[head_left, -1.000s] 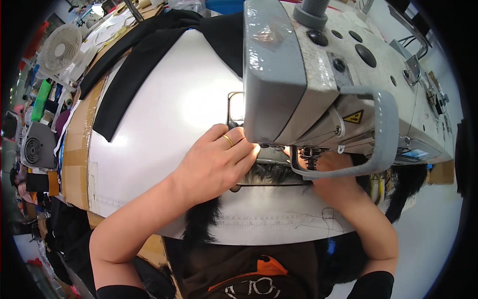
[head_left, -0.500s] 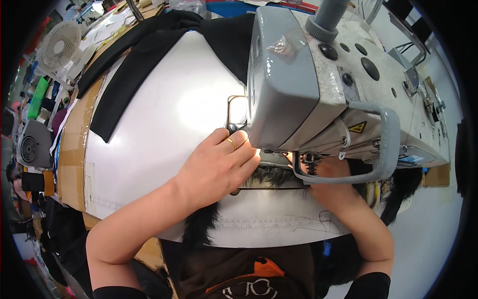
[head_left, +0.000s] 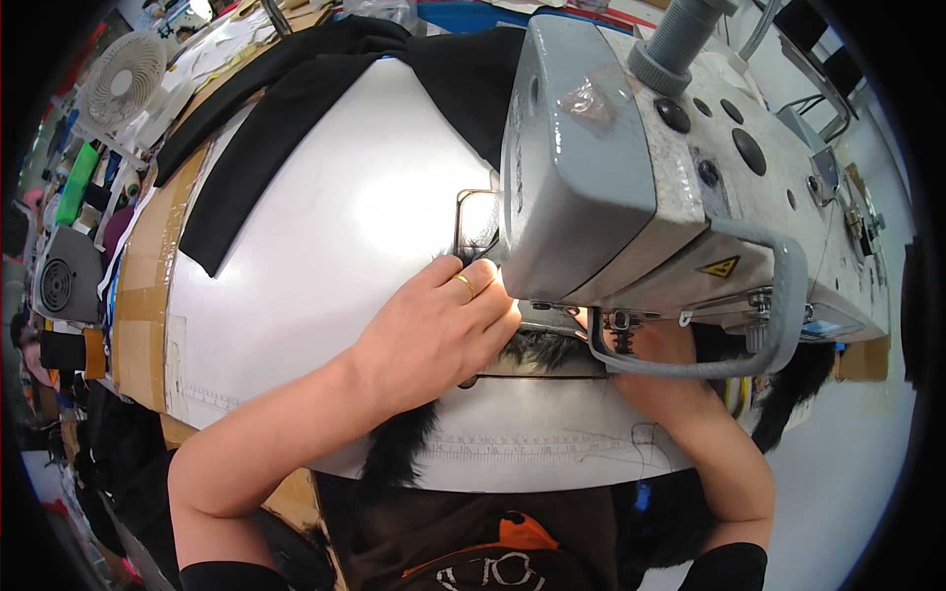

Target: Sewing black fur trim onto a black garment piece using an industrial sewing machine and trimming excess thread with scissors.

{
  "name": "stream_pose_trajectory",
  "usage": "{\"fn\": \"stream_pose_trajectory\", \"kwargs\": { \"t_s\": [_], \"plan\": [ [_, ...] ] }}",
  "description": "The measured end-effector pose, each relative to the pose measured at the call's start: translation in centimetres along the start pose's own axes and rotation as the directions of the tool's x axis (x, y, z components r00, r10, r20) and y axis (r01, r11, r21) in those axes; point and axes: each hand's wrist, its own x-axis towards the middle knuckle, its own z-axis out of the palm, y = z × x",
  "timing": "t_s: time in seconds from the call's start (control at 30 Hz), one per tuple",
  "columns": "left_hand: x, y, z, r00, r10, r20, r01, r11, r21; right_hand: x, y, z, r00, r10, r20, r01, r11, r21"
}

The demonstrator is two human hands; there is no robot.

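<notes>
A strip of black fur [head_left: 542,348] lies under the head of a grey-white sewing machine [head_left: 581,167], its long tail [head_left: 402,448] hanging over the table's front edge. My left hand [head_left: 434,330], with a gold ring, is closed on the strip left of the needle area, fingers bent and pressed together. On the other side, my right hand [head_left: 655,360] reaches in behind the machine's grey guard bar [head_left: 709,368]. Its fingertips show beside the strip and seem to pinch its edge; the guard and machine head hide the rest. The needle itself is out of sight.
Black fabric [head_left: 266,138] is spread over the far left of the white table [head_left: 296,325], which has a printed ruler along its front. A wire loop [head_left: 477,219] stands beside the machine head. Cardboard [head_left: 143,315] borders the table's left; a white fan [head_left: 123,81] is beyond.
The whole view has shifted slightly, so the machine sits a little farther right in the picture. Both hands keep nearly the same places at the fur strip.
</notes>
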Motion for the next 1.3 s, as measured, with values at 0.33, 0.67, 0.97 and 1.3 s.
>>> {"fn": "stream_pose_trajectory", "kwargs": {
  "t_s": [0.33,0.67,0.97,1.3],
  "plan": [
    [-0.1,-0.2,0.1,0.999,-0.004,-0.037,0.002,0.999,-0.048,-0.1,-0.2,0.7,0.996,-0.065,-0.058,0.061,0.996,-0.069],
    [-1.6,-0.4,-1.0,0.999,0.036,-0.028,-0.039,0.994,-0.098,1.3,-3.0,1.1,0.962,-0.142,-0.234,0.171,0.979,0.11],
    [-1.7,-0.7,-0.5,0.975,-0.162,-0.153,0.141,0.98,-0.141,0.9,-2.5,1.3,0.996,-0.079,0.048,0.078,0.997,0.017],
    [-1.5,-2.6,-0.4,0.997,0.072,-0.019,-0.074,0.973,-0.219,1.2,-3.1,0.8,0.99,-0.138,0.001,0.137,0.989,-0.052]
  ]
}}
